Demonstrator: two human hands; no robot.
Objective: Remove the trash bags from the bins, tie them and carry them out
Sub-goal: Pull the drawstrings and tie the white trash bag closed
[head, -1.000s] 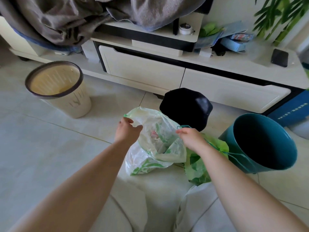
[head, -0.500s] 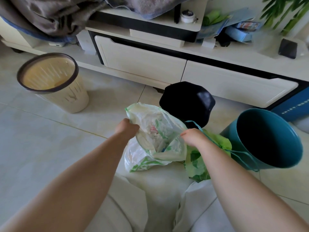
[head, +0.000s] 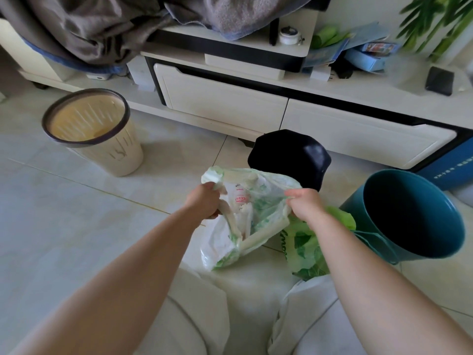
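Observation:
A white trash bag with green print [head: 240, 226] sits on the tiled floor in front of me, its mouth pulled wide. My left hand [head: 204, 201] grips the bag's left handle and my right hand [head: 304, 203] grips its right handle, with white and red-labelled rubbish visible inside. A green leaf-print bag [head: 307, 247] lies under my right forearm beside a teal bin [head: 399, 226] tilted toward me with a dark inside. A cream bin with a dark rim [head: 102, 139] stands bagless at the left. Behind the white bag sits a filled black bag [head: 289, 157].
A white low cabinet with drawers [head: 256, 103] runs along the back, with grey cloth [head: 102, 24] heaped on top, boxes, a black phone and a plant at the right. My white-trousered knees [head: 204, 316] fill the bottom of the view. Tiled floor [head: 64, 226] lies at the left.
My hands have moved apart, each closing on a handle, and the white bag's mouth has been stretched wide. The camera has shifted slightly.

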